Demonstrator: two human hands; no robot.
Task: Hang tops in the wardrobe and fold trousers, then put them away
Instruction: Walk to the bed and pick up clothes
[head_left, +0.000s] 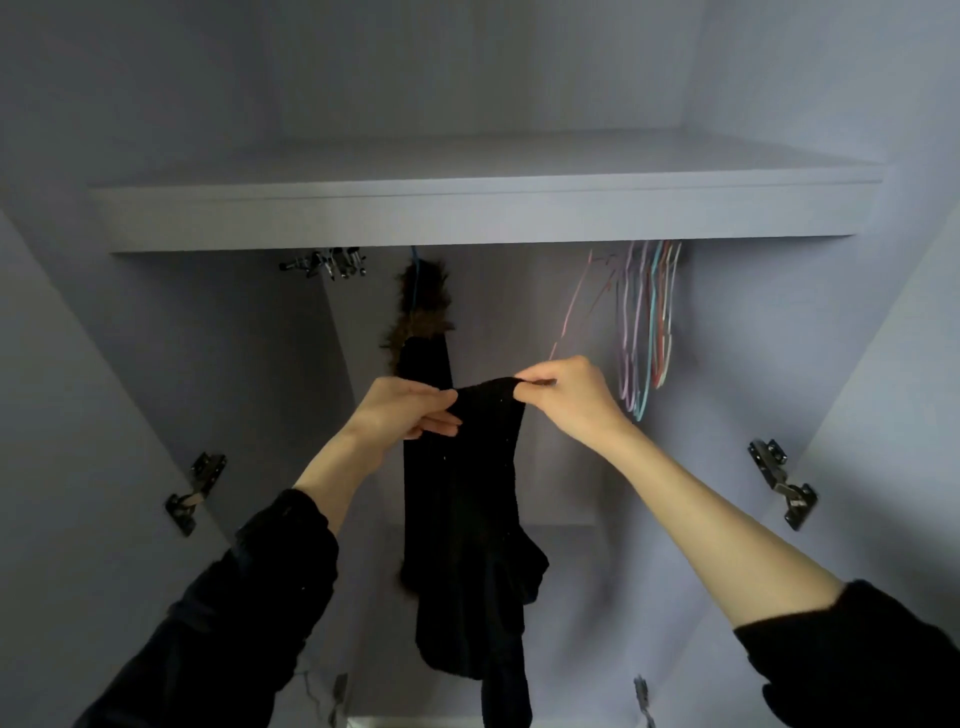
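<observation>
Both hands (488, 402) pinching black top (462, 519)

i'm holding a black knit top (467, 519) up inside the open wardrobe (483, 208), my left hand (402, 410) pinching its upper edge on one side and my right hand (563, 392) pinching the other, so the fabric stretches between my fingers and the rest hangs straight down with a sleeve dangling at the bottom. just behind it a dark garment with a brown furry trim (418, 306) hangs from a blue hanger under the shelf, and a bunch of thin coloured hangers (649, 322) hangs to the right, bare.
</observation>
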